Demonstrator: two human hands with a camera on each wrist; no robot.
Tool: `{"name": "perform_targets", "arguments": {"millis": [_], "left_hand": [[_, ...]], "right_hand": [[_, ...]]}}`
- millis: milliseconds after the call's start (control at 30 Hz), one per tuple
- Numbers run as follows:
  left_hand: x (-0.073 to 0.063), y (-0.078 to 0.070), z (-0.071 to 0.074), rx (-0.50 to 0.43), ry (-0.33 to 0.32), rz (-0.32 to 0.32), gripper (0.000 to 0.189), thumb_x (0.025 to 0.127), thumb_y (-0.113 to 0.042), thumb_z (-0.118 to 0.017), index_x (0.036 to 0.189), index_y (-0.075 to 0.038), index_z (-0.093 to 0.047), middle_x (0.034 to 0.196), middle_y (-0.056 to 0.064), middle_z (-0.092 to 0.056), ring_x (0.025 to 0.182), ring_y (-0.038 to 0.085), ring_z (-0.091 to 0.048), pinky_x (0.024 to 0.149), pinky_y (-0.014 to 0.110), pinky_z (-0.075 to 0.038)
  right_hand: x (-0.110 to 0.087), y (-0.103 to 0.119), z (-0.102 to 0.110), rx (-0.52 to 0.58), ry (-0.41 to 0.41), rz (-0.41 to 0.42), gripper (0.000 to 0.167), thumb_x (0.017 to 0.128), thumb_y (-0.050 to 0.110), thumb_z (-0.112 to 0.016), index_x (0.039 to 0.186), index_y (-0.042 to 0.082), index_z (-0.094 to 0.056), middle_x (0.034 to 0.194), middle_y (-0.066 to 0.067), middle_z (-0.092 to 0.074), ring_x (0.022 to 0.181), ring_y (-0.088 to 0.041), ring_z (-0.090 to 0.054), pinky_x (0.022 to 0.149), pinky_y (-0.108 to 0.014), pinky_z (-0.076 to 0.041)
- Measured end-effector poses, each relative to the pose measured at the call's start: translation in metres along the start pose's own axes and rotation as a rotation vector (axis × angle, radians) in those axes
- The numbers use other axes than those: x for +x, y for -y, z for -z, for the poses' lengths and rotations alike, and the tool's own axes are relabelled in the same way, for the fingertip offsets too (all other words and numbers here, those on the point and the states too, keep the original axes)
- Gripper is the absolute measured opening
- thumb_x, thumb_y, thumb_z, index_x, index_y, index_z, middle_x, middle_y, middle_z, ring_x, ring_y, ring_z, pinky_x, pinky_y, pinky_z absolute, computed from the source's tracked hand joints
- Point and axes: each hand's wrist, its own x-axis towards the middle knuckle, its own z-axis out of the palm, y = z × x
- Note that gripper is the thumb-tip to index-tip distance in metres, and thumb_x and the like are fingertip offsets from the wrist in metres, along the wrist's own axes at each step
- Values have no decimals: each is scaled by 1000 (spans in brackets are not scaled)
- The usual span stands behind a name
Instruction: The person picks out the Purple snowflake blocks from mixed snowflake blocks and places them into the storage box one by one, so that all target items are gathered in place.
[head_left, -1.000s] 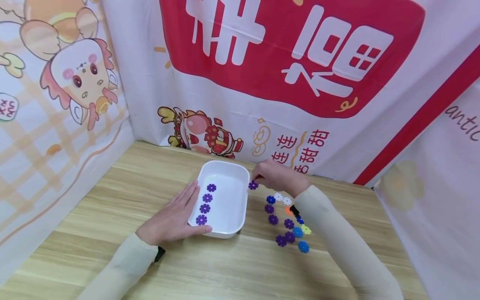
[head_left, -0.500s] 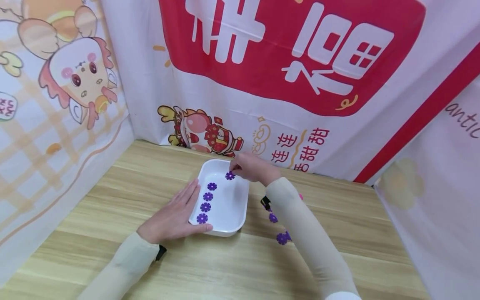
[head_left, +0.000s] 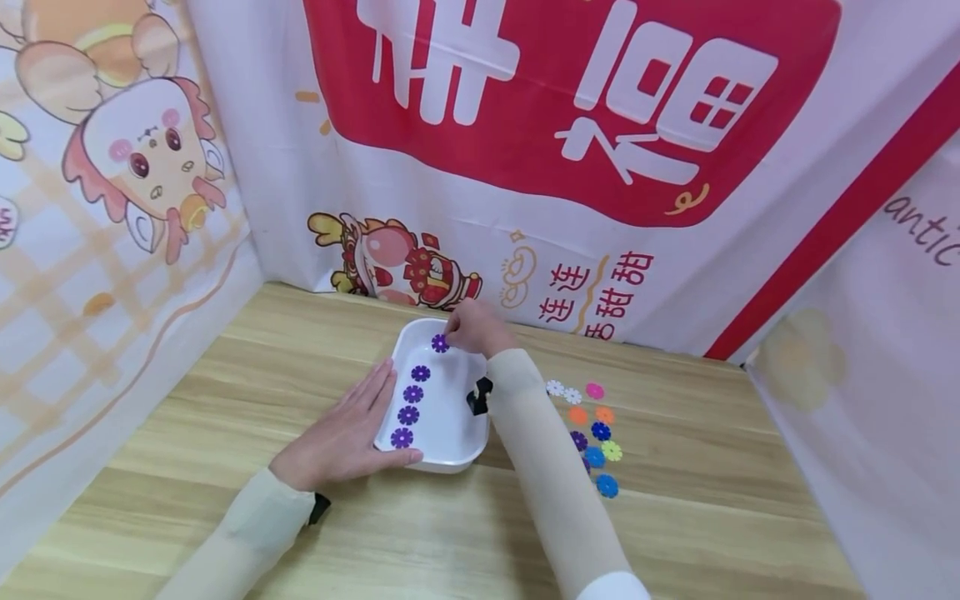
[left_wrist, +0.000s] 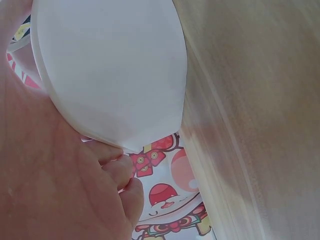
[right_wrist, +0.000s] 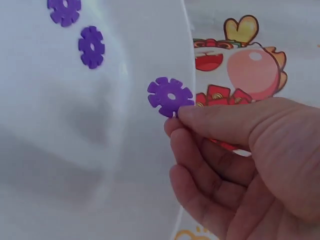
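The right hand (head_left: 474, 327) pinches a purple disc (head_left: 440, 342), notched like a flower, between thumb and fingertip, over the white tray (head_left: 481, 442) at its 12 o'clock end; whether the disc touches the tray cannot be told. The left hand (head_left: 337, 433), at the tray's 8 o'clock, grasps nothing: its extended fingers lie along the outer side and its thumb rests by the near rim. Inside, four purple discs (head_left: 412, 393) form a row from about 10 to 7 o'clock. At the tray's 3 to 4 o'clock, loose discs (head_left: 607, 486) in white, pink, orange, yellow, blue and purple lie on the table (head_left: 315, 558), partly behind the right sleeve (head_left: 558, 475).

At 1 o'clock, the hanging cloth's red panel (head_left: 525, 142) bears a big white 福 (head_left: 667, 92), turned on its side; the character left of it is cut off. Below, smaller red lettering (head_left: 618, 300) reads 连连 and 甜甜, with another sign partly hidden. Towards 2 o'clock, the right-hand cloth shows "antic" (head_left: 922, 229).
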Motion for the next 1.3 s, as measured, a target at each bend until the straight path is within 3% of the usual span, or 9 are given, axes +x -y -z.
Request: {"name": "perform_targets", "arguments": {"millis": [200, 367, 500, 600, 733, 933, 1167, 1300], "left_hand": [[0, -2, 0, -3, -16, -17, 127, 89, -81, -60, 166, 5, -6, 178, 22, 2, 165, 43, -7, 133, 60, -18], [0, 0, 0, -5, -11, -3, 129, 88, -83, -60, 167, 5, -8, 178, 21, 4, 166, 42, -6, 133, 59, -17], [0, 2, -2, 3, -5, 9, 129, 88, -84, -59, 167, 4, -8, 178, 19, 4, 166, 41, -6, 134, 58, -15], [1, 3, -3, 10, -5, 6, 129, 88, -84, -59, 167, 4, -8, 178, 19, 4, 166, 41, -7, 134, 58, -15], [2, 4, -3, 14, -8, -5, 129, 88, -84, -58, 167, 4, -8, 178, 19, 4, 166, 41, -7, 134, 57, -15], [0, 4, -3, 14, -31, -25, 126, 89, -80, -60, 166, 7, -11, 178, 22, -1, 165, 42, -9, 134, 57, -17], [0, 5, -3, -3, -32, -29, 127, 89, -81, -61, 166, 7, -11, 178, 22, 0, 165, 42, -9, 134, 59, -16], [2, 4, -4, -2, -24, -26, 128, 88, -81, -60, 166, 6, -10, 178, 21, 2, 166, 41, -8, 134, 58, -16]], "right_hand": [[4, 1, -19, 54, -36, -112, 9, 94, 9, -78, 99, 11, -85, 90, -2, -78, 84, -17, -68, 74, -28, -60], [12, 0, -32, 101, -69, -225, 22, 94, 5, -72, 72, 7, -73, 68, -2, -67, 63, -14, -56, 56, -24, -47], [17, 1, -40, 142, -114, -286, 23, 93, 3, -71, 72, 9, -66, 71, -4, -66, 62, -16, -60, 55, -25, -52], [18, 1, -46, 131, -137, -301, 13, 92, 3, -69, 80, 8, -67, 82, -7, -70, 69, -19, -65, 61, -28, -57], [19, -2, -52, 62, -139, -306, 16, 91, 5, -70, 76, 10, -63, 88, -8, -73, 74, -20, -65, 65, -30, -56], [17, -3, -55, 41, -145, -300, 29, 92, 9, -69, 66, 13, -58, 87, -9, -74, 74, -22, -64, 64, -31, -54], [12, -1, -52, 76, -139, -302, 31, 92, 10, -75, 66, 12, -58, 77, -6, -70, 68, -19, -62, 61, -29, -53], [7, 2, -43, 122, -88, -280, 22, 92, 14, -81, 75, 10, -67, 79, -7, -73, 69, -18, -64, 66, -29, -57]]}}
